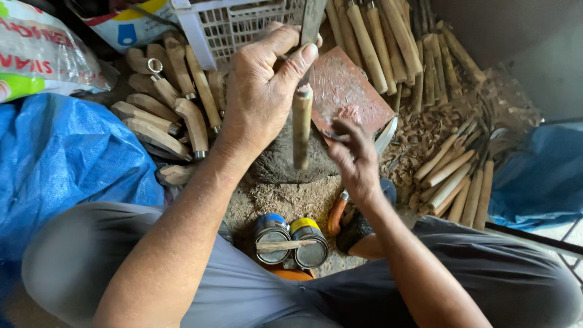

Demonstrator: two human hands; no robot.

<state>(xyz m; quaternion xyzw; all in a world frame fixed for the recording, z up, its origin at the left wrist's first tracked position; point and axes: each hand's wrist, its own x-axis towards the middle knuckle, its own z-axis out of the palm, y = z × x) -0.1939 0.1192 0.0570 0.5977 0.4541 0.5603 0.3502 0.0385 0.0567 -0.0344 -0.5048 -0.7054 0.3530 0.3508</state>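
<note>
My left hand (261,91) is closed around a tool with a wooden handle (301,124) and a flat metal blade (312,21), held upright over a round stone block (279,161). The thumb presses on the top of the handle. My right hand (355,161) is lower and to the right, its fingers pinched on a small dark piece at the edge of a reddish flat slab (346,88). What the piece is cannot be made out.
Carved wooden handles (164,109) are piled at the left, straight wooden handles (455,176) at the right and back. Two small tins (290,240) with a stick across them sit between my knees. A white basket (237,24), blue tarp (61,158) and wood shavings (425,127) surround the block.
</note>
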